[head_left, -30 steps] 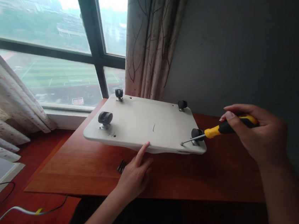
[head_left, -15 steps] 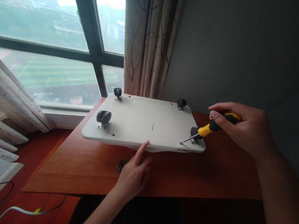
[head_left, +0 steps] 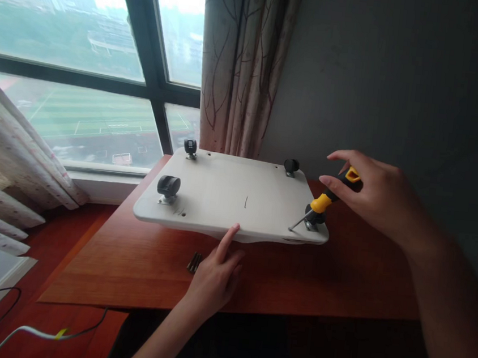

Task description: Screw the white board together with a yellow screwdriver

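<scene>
My right hand [head_left: 377, 188] gapes around the screwdriver [head_left: 321, 203]; can't tell if clamped. Keep it well seated by the board's [head_left: 216, 191] near-right corner.

No lettering, label or number can be read. On the white board [head_left: 216, 185], a short dark stroke [head_left: 245, 202] and an illegible scrawl [head_left: 178, 211] are noted.

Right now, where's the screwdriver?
In the head view, right of centre: the screwdriver slants down from the right hand, its tip at the white board's near edge, just left of the near-right caster.
</scene>
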### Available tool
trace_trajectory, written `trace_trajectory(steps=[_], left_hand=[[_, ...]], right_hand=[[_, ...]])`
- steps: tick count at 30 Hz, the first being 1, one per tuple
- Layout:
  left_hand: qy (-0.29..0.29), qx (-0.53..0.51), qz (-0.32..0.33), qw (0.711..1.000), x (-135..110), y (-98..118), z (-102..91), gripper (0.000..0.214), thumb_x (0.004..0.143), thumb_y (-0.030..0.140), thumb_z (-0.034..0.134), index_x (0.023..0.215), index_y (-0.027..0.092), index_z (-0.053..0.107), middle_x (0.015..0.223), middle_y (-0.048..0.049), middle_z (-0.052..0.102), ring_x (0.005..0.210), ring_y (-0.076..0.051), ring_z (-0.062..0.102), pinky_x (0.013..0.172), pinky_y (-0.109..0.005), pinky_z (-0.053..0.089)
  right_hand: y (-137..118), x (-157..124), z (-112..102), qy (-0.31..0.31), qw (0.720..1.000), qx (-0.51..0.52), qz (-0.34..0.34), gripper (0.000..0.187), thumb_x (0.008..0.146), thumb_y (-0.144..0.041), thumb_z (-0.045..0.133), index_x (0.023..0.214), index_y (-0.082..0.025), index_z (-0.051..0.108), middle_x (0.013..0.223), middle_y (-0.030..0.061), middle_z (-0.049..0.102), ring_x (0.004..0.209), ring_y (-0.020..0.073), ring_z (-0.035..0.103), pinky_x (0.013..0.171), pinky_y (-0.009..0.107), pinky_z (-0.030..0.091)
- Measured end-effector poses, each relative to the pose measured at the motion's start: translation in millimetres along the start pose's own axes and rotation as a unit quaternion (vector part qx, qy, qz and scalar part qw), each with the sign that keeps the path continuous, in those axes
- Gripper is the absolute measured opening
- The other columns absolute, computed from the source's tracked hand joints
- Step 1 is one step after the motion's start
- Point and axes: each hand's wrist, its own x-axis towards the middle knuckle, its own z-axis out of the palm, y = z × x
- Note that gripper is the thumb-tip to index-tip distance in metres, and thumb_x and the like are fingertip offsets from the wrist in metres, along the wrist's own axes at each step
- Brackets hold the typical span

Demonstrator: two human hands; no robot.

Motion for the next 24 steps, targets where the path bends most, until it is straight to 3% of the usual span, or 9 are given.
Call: trace_trajectory(steps=[2, 7, 13, 15, 20, 24], left_hand=[[0.000, -0.001, 0.002, 1.000, 0.1, 0.1, -0.4, 0.023, 0.092, 0.011, 0.048, 0.107, 0.019, 0.063, 0.165, -0.0143, 0.019, 0.102, -0.025, 0.069, 0.077, -0.035, 0.058], [-0.004, -0.004, 0.001, 1.000, -0.3, -1.0, 0.3, 0.023, 0.091, 0.010, 0.048, 0.107, 0.019, 0.062, 0.166, -0.0132, 0.017, 0.103, -0.025, 0.068, 0.079, -0.037, 0.058], [-0.005, -0.003, 0.001, 1.000, -1.0, -1.5, 1.2, 0.023, 0.091, 0.010, 0.048, 0.107, 0.019, 0.062, 0.166, -0.0129, 0.018, 0.101, -0.024, 0.068, 0.077, -0.036, 0.057], [-0.009, -0.003, -0.002, 1.000, -0.8, -0.8, 0.7, 0.023, 0.091, 0.010, 0.048, 0.106, 0.019, 0.062, 0.166, -0.0125, 0.017, 0.101, -0.024, 0.067, 0.078, -0.037, 0.056], [-0.005, -0.003, -0.005, 1.000, -0.3, 0.4, -0.1, 0.022, 0.091, 0.010, 0.047, 0.106, 0.019, 0.062, 0.166, -0.0125, 0.017, 0.102, -0.024, 0.067, 0.079, -0.037, 0.056], [0.004, -0.004, 0.004, 1.000, -0.1, 0.2, -1.4, 0.023, 0.091, 0.011, 0.048, 0.107, 0.019, 0.062, 0.165, -0.0134, 0.021, 0.103, -0.025, 0.067, 0.080, -0.037, 0.057]], right_hand=[[-0.6, 3.5, 1.9, -0.003, 1.000, 0.021, -0.003, 0.034, 0.086, -0.043, 0.060, 0.115, -0.025, 0.065, 0.096, 0.0068, 0.070, 0.083, 0.0253, 0.065, 0.071, 0.035, 0.049], [-1.7, 7.9, -6.1, -0.097, 0.985, 0.138, -0.041, 0.032, 0.086, -0.034, 0.058, 0.115, -0.025, 0.066, 0.107, 0.0051, 0.072, 0.085, 0.0225, 0.066, 0.069, 0.032, 0.051], [-5.2, 4.8, 0.2, 0.000, 0.999, -0.035, 0.009, 0.035, 0.085, -0.048, 0.063, 0.112, -0.025, 0.067, 0.090, 0.0060, 0.072, 0.075, 0.0247, 0.065, 0.064, 0.033, 0.046], [-7.5, 3.4, 0.6, -0.010, 1.000, -0.012, 0.004, 0.031, 0.087, -0.043, 0.059, 0.111, -0.025, 0.066, 0.092, 0.0064, 0.072, 0.077, 0.0250, 0.066, 0.065, 0.033, 0.047], [-11.3, 0.9, -8.0, -0.110, 0.980, 0.166, -0.026, 0.034, 0.088, -0.029, 0.054, 0.121, -0.025, 0.061, 0.111, 0.0055, 0.070, 0.086, 0.0215, 0.068, 0.070, 0.032, 0.052], [-14.0, -2.2, -8.8, -0.071, 0.993, 0.095, -0.015, 0.033, 0.087, -0.036, 0.061, 0.119, -0.027, 0.063, 0.092, 0.0027, 0.072, 0.071, 0.0191, 0.065, 0.063, 0.029, 0.048]])
